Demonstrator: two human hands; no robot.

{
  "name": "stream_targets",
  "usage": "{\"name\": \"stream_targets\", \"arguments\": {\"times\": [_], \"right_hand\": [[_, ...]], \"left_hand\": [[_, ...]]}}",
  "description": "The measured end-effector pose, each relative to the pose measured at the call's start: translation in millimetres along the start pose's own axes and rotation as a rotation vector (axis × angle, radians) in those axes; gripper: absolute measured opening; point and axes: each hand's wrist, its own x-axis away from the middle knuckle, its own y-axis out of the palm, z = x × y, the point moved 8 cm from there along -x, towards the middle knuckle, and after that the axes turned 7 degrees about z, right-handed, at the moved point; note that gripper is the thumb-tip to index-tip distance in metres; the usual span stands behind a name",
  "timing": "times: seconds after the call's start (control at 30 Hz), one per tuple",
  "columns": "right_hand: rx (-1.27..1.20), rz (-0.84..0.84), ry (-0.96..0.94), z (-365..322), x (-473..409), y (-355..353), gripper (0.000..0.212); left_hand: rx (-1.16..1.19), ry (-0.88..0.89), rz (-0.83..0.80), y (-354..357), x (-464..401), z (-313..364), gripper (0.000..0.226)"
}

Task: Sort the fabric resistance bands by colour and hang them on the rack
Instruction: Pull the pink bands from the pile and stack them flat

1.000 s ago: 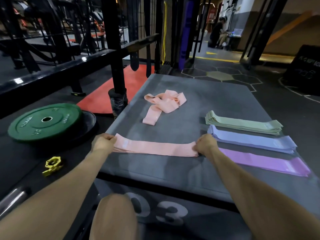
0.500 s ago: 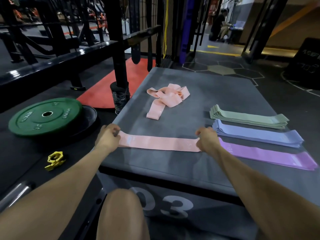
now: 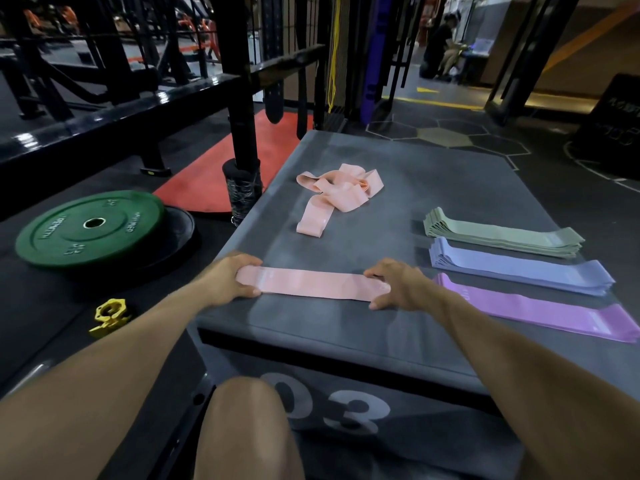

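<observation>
A flat stack of pink bands (image 3: 311,283) lies across the near part of the grey plyo box (image 3: 433,181). My left hand (image 3: 230,277) grips its left end and my right hand (image 3: 394,285) grips its right end, thumbs and fingers curled round the edges. A loose tangle of pink bands (image 3: 334,192) sits further back on the box. To the right lie three tidy stacks: green bands (image 3: 502,233), blue bands (image 3: 519,268) and purple bands (image 3: 540,308).
A green weight plate (image 3: 90,228) and a yellow bar collar (image 3: 109,315) lie on the floor at left. A black rack upright (image 3: 239,98) with hanging straps stands behind the box. A person sits far back at the right. My knee (image 3: 249,427) is below.
Both hands have shifted their hold on the pink stack, from fists on its ends to fingers curled round the edges. The stack has drawn slightly shorter and sits squarer.
</observation>
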Motion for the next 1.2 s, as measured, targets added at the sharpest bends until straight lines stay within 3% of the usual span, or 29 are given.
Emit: {"name": "stream_targets", "arguments": {"times": [0.27,0.47,0.53,0.6,0.83,1.2], "right_hand": [[0.037,0.005,-0.022,0.4,1.0,-1.1,0.051],[-0.016,0.033,-0.003,5.6,8.6,-11.8,0.065],[0.007,0.019,0.012,13.3,10.9,-14.7,0.07],[0.022,0.005,0.03,22.3,12.5,-15.8,0.073],[-0.036,-0.007,0.041,32.7,19.3,-19.2,0.064],[-0.09,-0.009,0.038,32.9,19.2,-21.4,0.056]], "left_hand": [[-0.028,-0.002,-0.017,0.0,1.3,-1.0,0.055],[-0.145,0.083,0.048,-9.4,1.7,21.8,0.081],[-0.121,0.142,0.087,-7.7,-0.9,41.1,0.062],[-0.116,0.216,0.048,5.3,-4.6,62.5,0.046],[-0.211,0.351,-0.16,60.3,-15.4,123.5,0.044],[-0.25,0.258,-0.251,77.9,-23.9,121.9,0.052]]}}
